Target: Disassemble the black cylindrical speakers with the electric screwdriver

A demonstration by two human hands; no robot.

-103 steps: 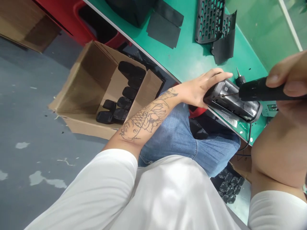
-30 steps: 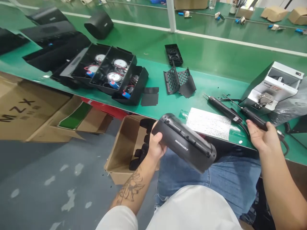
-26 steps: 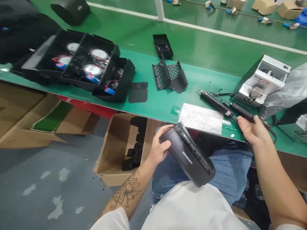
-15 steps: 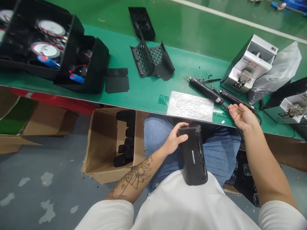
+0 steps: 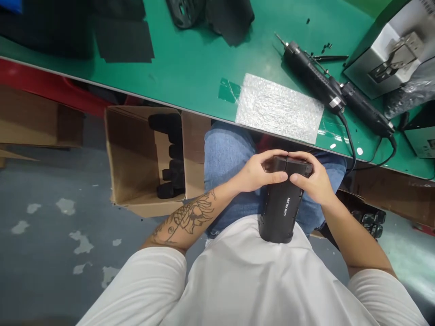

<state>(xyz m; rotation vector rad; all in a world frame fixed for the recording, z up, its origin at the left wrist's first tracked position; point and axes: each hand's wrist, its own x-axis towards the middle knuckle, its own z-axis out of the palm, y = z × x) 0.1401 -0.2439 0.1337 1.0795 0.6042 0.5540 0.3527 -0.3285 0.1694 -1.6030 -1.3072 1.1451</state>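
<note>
A black speaker-like casing point(image 5: 278, 213) marked MERKURY rests upright against my lap and white shirt. My left hand point(image 5: 260, 174) grips its upper left side, the thumb lying across the front. On the upper right edge my right hand point(image 5: 312, 176) is closed around the same casing, its thumb close to the left one. Both sets of fingers curl over the top end. Just beyond, a silvery bubble-wrap pad point(image 5: 279, 108) lies taped at the table edge. Two black electric screwdrivers point(image 5: 314, 77) with cables lie behind the pad.
Small black screws point(image 5: 326, 47) are scattered near a white screw feeder point(image 5: 394, 54). Black sheets point(image 5: 125, 40) and mesh black parts point(image 5: 217, 18) lie on the green table point(image 5: 190, 77). An open cardboard box point(image 5: 132, 154) with black pieces stands at my left.
My right hand has come from beside the screwdrivers to the casing and closed on it. The left hand stays on the casing. The view has shifted closer and downward.
</note>
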